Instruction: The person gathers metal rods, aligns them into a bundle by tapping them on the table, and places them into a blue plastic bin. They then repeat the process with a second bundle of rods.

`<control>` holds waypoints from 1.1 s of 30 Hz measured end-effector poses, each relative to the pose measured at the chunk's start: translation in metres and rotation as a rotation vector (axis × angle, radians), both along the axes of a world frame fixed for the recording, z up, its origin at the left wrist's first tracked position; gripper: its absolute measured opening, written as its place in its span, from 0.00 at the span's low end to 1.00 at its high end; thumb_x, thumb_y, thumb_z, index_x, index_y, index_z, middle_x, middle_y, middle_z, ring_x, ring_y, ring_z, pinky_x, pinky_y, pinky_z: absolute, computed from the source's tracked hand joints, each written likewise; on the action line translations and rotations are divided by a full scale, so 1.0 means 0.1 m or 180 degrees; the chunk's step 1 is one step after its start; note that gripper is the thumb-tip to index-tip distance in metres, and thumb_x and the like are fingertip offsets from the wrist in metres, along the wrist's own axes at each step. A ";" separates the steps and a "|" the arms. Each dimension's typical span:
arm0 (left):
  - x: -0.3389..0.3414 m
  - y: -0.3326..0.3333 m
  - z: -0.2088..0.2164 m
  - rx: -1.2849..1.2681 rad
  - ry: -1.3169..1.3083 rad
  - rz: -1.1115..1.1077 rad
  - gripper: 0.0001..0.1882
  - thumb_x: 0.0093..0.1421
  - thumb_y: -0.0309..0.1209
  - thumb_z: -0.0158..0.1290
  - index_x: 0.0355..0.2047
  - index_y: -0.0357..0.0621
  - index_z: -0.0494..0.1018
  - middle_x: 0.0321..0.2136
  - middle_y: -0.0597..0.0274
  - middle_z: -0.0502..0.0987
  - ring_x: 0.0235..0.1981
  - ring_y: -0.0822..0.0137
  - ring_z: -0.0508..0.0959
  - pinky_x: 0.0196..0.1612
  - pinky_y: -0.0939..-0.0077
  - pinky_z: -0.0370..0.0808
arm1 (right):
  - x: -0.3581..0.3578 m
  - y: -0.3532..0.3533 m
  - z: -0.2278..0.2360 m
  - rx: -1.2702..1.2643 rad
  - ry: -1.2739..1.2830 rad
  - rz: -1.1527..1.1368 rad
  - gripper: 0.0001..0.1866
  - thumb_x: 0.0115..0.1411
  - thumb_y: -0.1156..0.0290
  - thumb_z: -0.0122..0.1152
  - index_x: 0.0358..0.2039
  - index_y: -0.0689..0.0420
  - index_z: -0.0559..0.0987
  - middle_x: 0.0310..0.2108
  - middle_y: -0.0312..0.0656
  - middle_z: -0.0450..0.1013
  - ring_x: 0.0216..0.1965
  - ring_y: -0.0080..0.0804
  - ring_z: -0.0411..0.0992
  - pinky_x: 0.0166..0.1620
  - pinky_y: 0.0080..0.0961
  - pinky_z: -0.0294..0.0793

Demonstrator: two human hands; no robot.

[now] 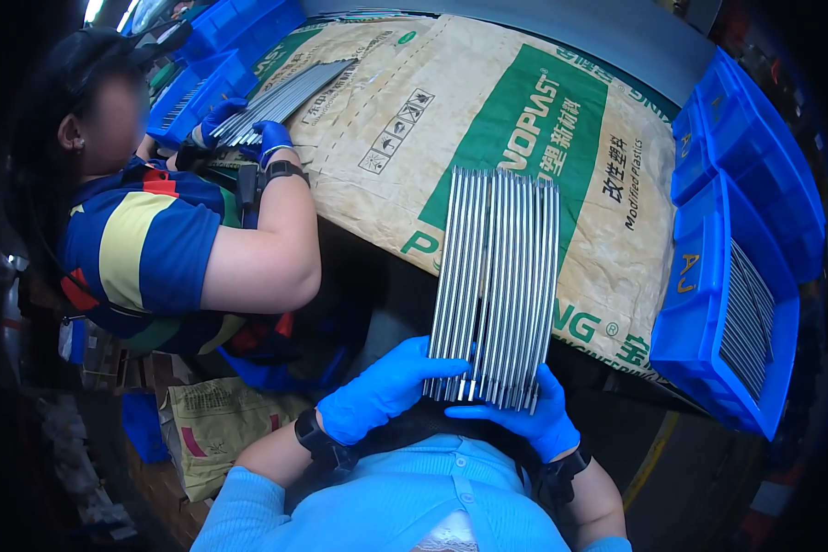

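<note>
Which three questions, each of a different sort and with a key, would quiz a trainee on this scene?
1. True or false: only one of the wearer's gloved hands touches the near rod bundle.
2. What do the co-worker's hands hold?
A: a screwdriver
B: thin rods
C: a folded cloth
3. Fill in: a wide band coloured ____ crosses the tan table covering.

Key:
1. False; the left hand and right hand both hold it.
2. B.
3. Green.
</note>
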State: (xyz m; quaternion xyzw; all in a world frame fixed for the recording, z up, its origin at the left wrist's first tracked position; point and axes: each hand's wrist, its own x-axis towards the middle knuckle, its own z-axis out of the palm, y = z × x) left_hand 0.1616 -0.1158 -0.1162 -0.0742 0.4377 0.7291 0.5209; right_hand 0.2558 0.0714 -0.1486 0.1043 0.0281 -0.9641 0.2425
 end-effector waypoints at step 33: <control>-0.02 0.20 0.02 0.0061 -0.0013 0.0054 0.21 0.55 0.28 0.54 0.50 0.36 0.66 0.41 0.53 0.76 0.40 0.64 0.77 0.46 0.71 0.74 | -0.06 0.06 0.26 0.2010 -0.0063 0.0257 0.33 0.59 0.59 0.50 0.60 0.62 0.54 0.55 0.58 0.60 0.54 0.53 0.63 0.51 0.55 0.66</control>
